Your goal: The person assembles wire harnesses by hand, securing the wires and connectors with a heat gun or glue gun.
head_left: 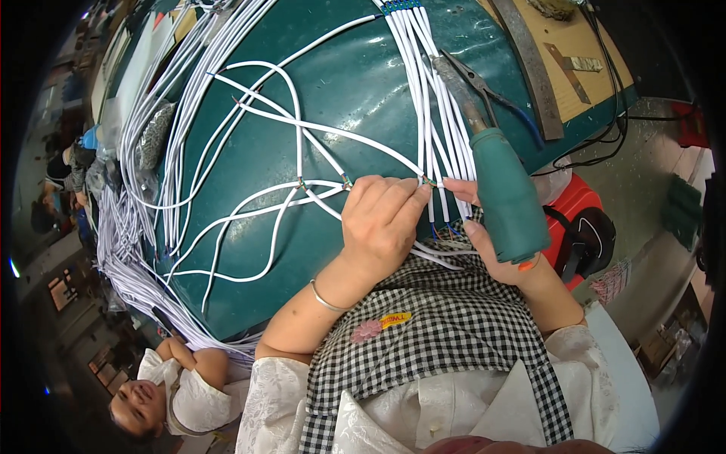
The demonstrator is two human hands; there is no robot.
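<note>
Green tabletop (355, 98): our left hand (382, 219) pinches bare cable end (429, 182); right hand (495, 253) alongside, fingers (463, 190) parted; crossing cables (340, 134) could snag, tugging it loose.

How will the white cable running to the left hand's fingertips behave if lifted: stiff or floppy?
The white cable is probably springy rather than limp, since it holds a long, smooth curve. It looks slim beside the left hand, so likely light. The thin coloured wires at its end may bend easily.
</note>
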